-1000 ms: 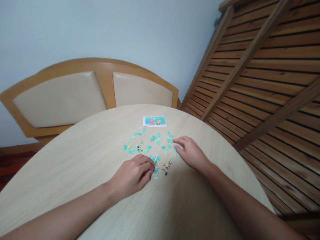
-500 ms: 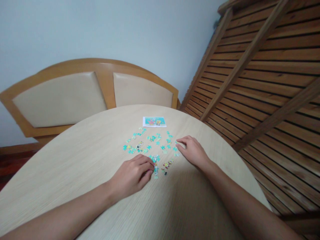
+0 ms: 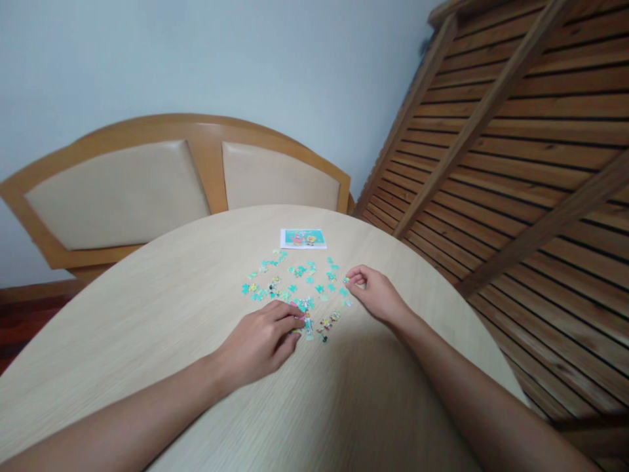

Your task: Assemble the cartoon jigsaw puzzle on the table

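My left hand (image 3: 268,333) lies low over a partly joined group of jigsaw pieces (image 3: 308,324), its fingers curled together on the group's left edge and hiding part of it. Between the thumb and fingertips of my right hand (image 3: 376,293) is a small jigsaw piece (image 3: 346,280), pinched at the right side of the scattered pieces. Loose turquoise jigsaw pieces (image 3: 320,289) lie flat between and beyond the hands. A short row of yellow and red pieces (image 3: 329,321) sits just right of the joined group.
A picture card (image 3: 304,238) with two cartoon figures lies beyond the pieces on the round wooden table (image 3: 196,275). Behind the table stands a padded bench back (image 3: 122,190) against the wall. A slatted wooden panel (image 3: 491,151) rises on the right.
The joined group has shifted slightly away from me and turned a little under my left hand. My right fingertips have closed on the small piece, which shows more clearly now.
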`<state>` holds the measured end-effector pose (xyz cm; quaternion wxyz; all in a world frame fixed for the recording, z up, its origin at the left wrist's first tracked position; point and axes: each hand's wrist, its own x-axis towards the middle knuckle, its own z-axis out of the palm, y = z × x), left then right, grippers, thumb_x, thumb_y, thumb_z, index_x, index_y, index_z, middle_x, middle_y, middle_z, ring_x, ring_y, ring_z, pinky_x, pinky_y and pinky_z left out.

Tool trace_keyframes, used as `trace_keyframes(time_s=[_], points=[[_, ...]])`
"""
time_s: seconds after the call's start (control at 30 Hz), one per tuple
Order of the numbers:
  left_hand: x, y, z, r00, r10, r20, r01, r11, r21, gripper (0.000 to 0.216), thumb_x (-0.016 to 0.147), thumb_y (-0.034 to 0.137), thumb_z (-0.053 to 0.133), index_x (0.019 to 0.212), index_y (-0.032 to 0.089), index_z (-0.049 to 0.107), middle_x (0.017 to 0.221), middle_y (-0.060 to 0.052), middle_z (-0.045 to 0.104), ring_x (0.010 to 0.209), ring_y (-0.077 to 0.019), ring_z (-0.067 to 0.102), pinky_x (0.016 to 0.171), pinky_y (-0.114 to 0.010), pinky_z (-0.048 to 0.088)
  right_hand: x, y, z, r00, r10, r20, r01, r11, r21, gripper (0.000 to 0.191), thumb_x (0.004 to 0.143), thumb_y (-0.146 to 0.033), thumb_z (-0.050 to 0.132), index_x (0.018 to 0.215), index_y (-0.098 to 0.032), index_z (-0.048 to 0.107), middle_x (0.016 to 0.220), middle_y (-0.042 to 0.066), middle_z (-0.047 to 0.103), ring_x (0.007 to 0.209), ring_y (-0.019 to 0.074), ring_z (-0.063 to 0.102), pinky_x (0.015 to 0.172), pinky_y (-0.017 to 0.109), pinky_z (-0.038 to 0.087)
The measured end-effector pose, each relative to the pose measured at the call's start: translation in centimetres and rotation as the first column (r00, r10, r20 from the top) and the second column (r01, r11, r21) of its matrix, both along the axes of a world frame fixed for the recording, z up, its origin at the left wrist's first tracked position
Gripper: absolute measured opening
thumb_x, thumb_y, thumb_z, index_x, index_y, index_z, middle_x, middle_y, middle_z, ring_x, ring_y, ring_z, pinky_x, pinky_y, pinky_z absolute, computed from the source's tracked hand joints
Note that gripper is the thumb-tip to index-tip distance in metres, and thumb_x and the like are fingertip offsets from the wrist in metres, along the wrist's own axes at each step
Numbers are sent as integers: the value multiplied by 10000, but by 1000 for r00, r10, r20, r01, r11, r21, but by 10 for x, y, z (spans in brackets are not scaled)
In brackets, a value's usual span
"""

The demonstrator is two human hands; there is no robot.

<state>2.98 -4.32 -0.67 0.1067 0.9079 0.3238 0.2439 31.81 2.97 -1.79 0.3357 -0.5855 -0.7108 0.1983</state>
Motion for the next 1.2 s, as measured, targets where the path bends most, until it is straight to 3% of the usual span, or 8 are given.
trace_keyframes(time_s=[0.2, 0.33, 0.53, 0.73, 0.9, 1.0, 1.2], points=[[0, 0, 2, 1000, -5, 0, 5, 1000, 8, 245, 958, 192, 483, 1098, 189, 685, 1149, -89, 687, 1071, -226, 639, 945, -422, 566, -3, -3, 2, 999, -11, -34, 12, 1000, 25, 130, 870, -237, 562, 926, -188, 668, 862, 49, 727, 795, 174, 676, 778, 315, 531], [0, 0, 2, 1000, -4, 4, 4, 1000, 19, 231, 952, 191, 489, 1074, 193, 686, 1136, -90, 689, 1063, -231, 639, 938, -429, 567, -3, -4, 3, 995, -36, 90, 30, 997, 65, 163, 868, -216, 569, 959, -204, 704, 942, 56, 736, 874, 198, 672, 839, 348, 514], [0, 1, 0, 1000, -4, -6, 5, 1000, 15, 227, 959, 198, 492, 1086, 197, 680, 1135, -86, 682, 1065, -229, 631, 936, -417, 563, -15, -10, 4, 957, 74, 280, -107, 989, 105, 292, 966, -326, 518, 1161, -260, 725, 1187, 82, 674, 1130, 259, 568, 994, 451, 434], [1, 0, 3, 1000, -10, -1, 10, 1000, 25, 230, 952, 187, 485, 1075, 194, 679, 1125, -89, 684, 1060, -231, 634, 936, -422, 561, -16, -11, 5, 938, -24, 347, 2, 998, 65, 370, 995, -402, 463, 1234, -254, 704, 1294, 116, 621, 1203, 313, 509, 1009, 525, 415], [1, 0, 2, 1000, -11, -15, 11, 1000, 23, 227, 955, 187, 487, 1085, 188, 674, 1127, -93, 679, 1063, -233, 630, 941, -425, 557, -19, -14, 4, 932, 70, 356, -103, 992, 75, 376, 1004, -408, 453, 1304, -306, 656, 1394, 89, 583, 1276, 301, 471, 1039, 540, 389], [1, 0, 2, 1000, -11, -23, 12, 1000, 25, 230, 955, 194, 494, 1102, 193, 671, 1129, -91, 679, 1066, -236, 627, 948, -427, 555, -21, -15, 3, 923, 91, 374, -122, 991, 61, 377, 1009, -412, 446, 1309, -311, 650, 1404, 77, 592, 1286, 303, 465, 1046, 557, 368], [2, -2, 4, 999, -17, -40, 18, 1000, 13, 215, 959, 202, 494, 1074, 192, 676, 1124, -82, 679, 1048, -234, 625, 928, -416, 563, -19, -14, 8, 923, 8, 385, -32, 998, 54, 387, 1008, -422, 448, 1252, -234, 682, 1345, 99, 642, 1253, 312, 499, 1027, 541, 380]])
